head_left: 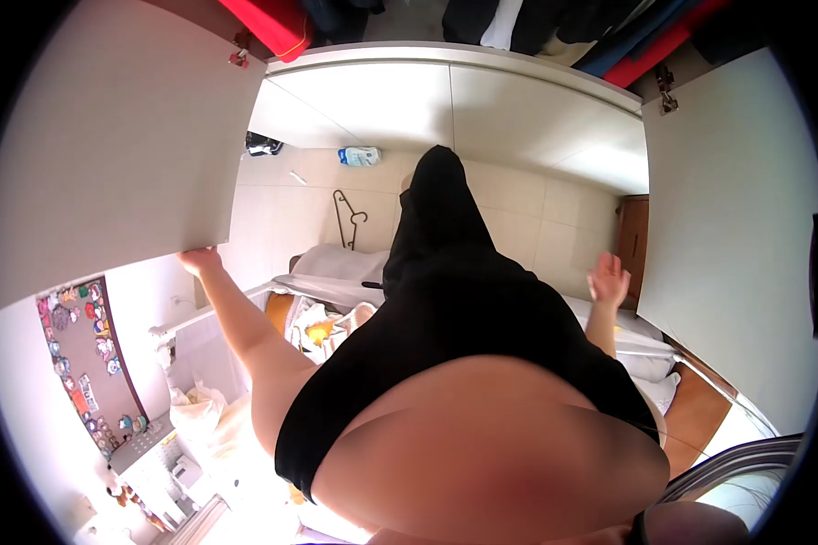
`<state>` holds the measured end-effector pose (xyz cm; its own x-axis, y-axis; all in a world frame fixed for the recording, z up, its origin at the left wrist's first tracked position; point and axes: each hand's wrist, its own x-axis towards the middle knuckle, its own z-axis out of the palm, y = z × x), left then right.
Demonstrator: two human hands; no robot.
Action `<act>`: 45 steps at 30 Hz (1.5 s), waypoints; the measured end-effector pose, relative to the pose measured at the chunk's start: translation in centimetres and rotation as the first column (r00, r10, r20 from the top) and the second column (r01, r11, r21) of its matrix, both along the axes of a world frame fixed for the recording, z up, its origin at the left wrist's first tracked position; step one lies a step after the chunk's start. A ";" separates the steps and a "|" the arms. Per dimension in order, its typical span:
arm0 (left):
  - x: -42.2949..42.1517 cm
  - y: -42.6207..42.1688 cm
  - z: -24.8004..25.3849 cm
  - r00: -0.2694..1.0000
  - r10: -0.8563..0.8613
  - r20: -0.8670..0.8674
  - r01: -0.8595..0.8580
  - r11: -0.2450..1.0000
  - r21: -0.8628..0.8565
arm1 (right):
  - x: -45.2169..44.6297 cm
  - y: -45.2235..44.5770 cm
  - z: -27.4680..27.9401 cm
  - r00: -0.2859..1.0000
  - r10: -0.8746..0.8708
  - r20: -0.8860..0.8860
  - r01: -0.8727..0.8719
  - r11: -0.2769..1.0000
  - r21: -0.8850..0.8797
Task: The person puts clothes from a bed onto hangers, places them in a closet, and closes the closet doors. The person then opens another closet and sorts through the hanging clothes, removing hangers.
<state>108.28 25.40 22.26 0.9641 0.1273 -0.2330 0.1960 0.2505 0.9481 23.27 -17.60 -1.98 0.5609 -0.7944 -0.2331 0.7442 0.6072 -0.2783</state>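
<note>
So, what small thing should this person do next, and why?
Probably bring the right hand out to the edge of the right-hand door. Both doors stand open, and the left hand is already at the edge of the left-hand door, while the right hand seems empty and is near the other door.

A left hand (200, 261) meets the lower edge of a pale door (123, 145) — clothes (500, 25) fill the open wardrobe ahead — while the right hand (609, 281), raised and empty, hovers near the opposite door (727, 209); a dark hanger (340, 221) lies on the floor (509, 204).
</note>
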 end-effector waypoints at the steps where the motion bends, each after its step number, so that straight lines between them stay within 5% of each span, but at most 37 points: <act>1: 0.0 0.3 -0.2 0.999 0.043 0.017 -0.044 0.998 0.038 | -1.4 0.0 2.6 0.920 -0.328 -0.213 0.370 0.906 0.203; 2: -0.6 0.3 -0.4 0.996 0.062 0.059 -0.064 0.997 0.031 | -2.6 0.4 5.3 0.978 -0.208 0.008 0.208 0.974 -0.090; 3: -1.7 0.0 -1.0 0.992 0.079 0.097 -0.082 0.996 0.026 | -2.3 0.5 9.9 0.985 -0.166 0.048 0.171 0.970 -0.170; 4: -1.7 1.0 -2.6 0.978 -0.073 0.194 0.090 0.993 -0.080 | -4.1 0.4 10.5 0.995 -0.083 0.052 0.096 0.941 -0.326; 5: -2.1 1.6 -3.7 0.933 -0.217 0.288 0.274 0.946 -0.174 | -6.8 0.3 10.3 0.982 -0.152 -0.109 0.109 0.939 -0.327; 8: -8.2 -1.9 -3.5 0.816 -0.097 0.570 0.069 0.995 0.071 | -5.5 0.1 15.9 0.707 -0.206 -0.676 0.226 0.972 -0.060; 9: -9.9 -3.3 -1.8 0.765 -0.110 0.635 0.023 0.989 0.145 | -2.2 0.5 20.0 0.719 -0.070 -0.692 0.007 0.996 -0.093; 12: -14.0 -6.9 4.7 0.619 -0.241 0.747 0.022 0.957 0.291 | 1.2 0.1 22.8 0.535 0.132 -0.834 -0.125 0.989 0.077; 14: -14.7 -9.3 6.7 0.545 -0.308 0.780 0.048 0.940 0.338 | 1.1 0.3 22.0 0.600 0.123 -0.791 -0.189 0.982 0.009; 17: -17.2 -14.1 7.1 0.402 -0.253 0.880 0.213 0.961 0.179 | 2.5 1.4 20.9 0.662 0.097 -0.744 -0.229 0.970 -0.077; 21: -19.5 -19.5 5.4 0.322 -0.382 0.866 0.305 0.908 0.287 | 6.8 4.6 18.5 0.750 0.085 -0.656 -0.288 0.935 -0.208; 24: -21.4 -26.1 5.2 0.193 -0.435 0.880 -0.043 0.892 0.450 | 13.1 5.1 17.4 0.838 0.220 -0.499 -0.370 0.902 -0.223; 26: -22.5 -31.3 7.1 0.067 -0.418 0.906 -0.039 0.906 0.421 | 17.4 5.0 16.2 0.876 0.302 -0.376 -0.388 0.904 -0.180; 28: -22.3 -36.1 6.4 0.082 -0.476 0.876 -0.079 0.873 0.482 | 23.6 4.9 18.1 0.593 0.253 -0.764 -0.432 0.901 -0.037; 30: -23.5 -40.2 7.8 0.274 -0.400 0.875 -0.007 0.909 0.417 | 28.4 2.7 19.9 0.397 0.339 -0.853 -0.578 0.814 0.055; 32: -22.2 -42.3 7.8 0.154 -0.540 0.828 -0.113 0.823 0.557 | 32.7 0.1 22.2 0.333 0.360 -0.871 -0.699 0.714 0.028; 36: -18.4 -44.3 8.0 0.035 -0.698 0.715 0.043 0.716 0.697 | 39.5 -9.7 22.5 0.579 0.520 -0.628 -0.755 0.634 -0.171; 38: -17.0 -44.6 8.2 -0.030 -0.708 0.706 0.123 0.698 0.705 | 42.3 -12.4 26.5 0.731 0.500 -0.463 -0.658 0.698 -0.285; 40: -15.7 -45.8 8.1 -0.087 -0.695 0.714 0.186 0.693 0.697 | 45.7 -15.2 28.3 0.800 0.502 -0.330 -0.550 0.832 -0.068; 43: -16.9 -47.2 9.2 0.037 -0.825 0.564 0.069 0.565 0.822 | 48.2 -19.8 27.5 0.837 0.545 -0.058 -0.525 0.828 0.199; 44: -18.2 -47.2 10.2 0.129 -0.877 0.464 0.061 0.474 0.879 | 48.6 -19.6 28.6 0.877 0.480 -0.027 -0.455 0.846 0.279; 45: -17.5 -48.9 8.7 0.095 -0.821 0.563 -0.024 0.564 0.826 | 49.4 -18.0 31.4 0.899 0.415 -0.137 -0.346 0.868 0.358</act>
